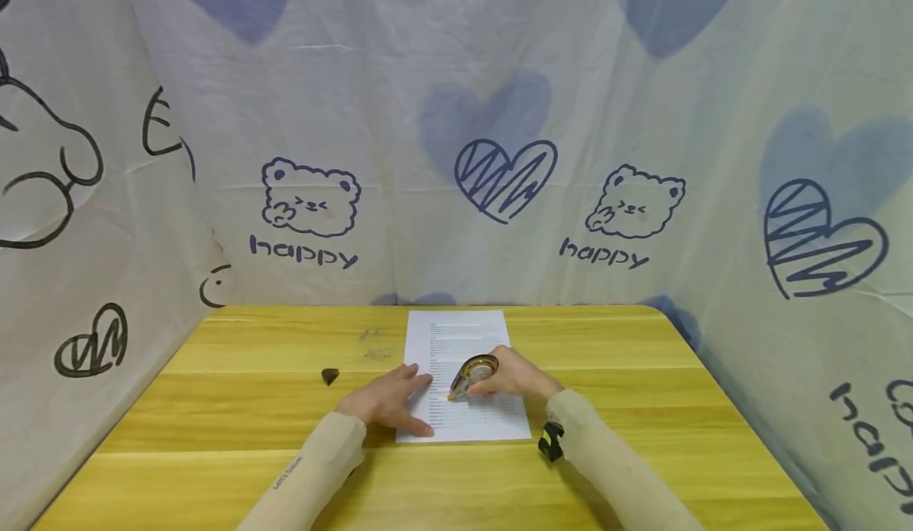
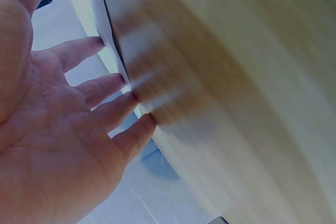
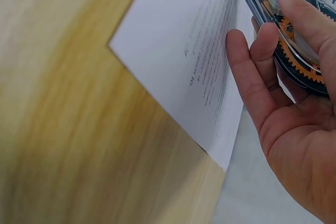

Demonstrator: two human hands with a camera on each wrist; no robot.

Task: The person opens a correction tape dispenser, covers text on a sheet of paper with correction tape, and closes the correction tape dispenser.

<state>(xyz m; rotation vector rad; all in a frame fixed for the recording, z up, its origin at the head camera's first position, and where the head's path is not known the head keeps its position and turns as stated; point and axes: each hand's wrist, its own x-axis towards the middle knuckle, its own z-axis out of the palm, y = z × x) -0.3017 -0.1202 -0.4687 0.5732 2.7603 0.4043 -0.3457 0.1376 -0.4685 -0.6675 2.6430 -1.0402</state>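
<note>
A sheet of printed paper (image 1: 471, 431) lies on the wooden table. My right hand (image 1: 512, 376) grips a correction tape (image 1: 479, 368) with a clear and dark case. Its orange tip meets the printed lines, left of the sheet's middle. Orange toothed wheels of the correction tape (image 3: 292, 59) show through the case in the right wrist view, between thumb and fingers. Fingers spread, my left hand (image 1: 385, 400) rests across the sheet's left edge. Seen from the left wrist, the fingers of the left hand (image 2: 63, 114) reach straight to the paper's edge.
A small dark piece (image 1: 330, 376) lies on the table (image 1: 235, 404) left of the sheet. White cloth (image 1: 399, 222) with blue drawings hangs along the back and both sides. A black wrist device (image 1: 551, 441) sits at the right sleeve.
</note>
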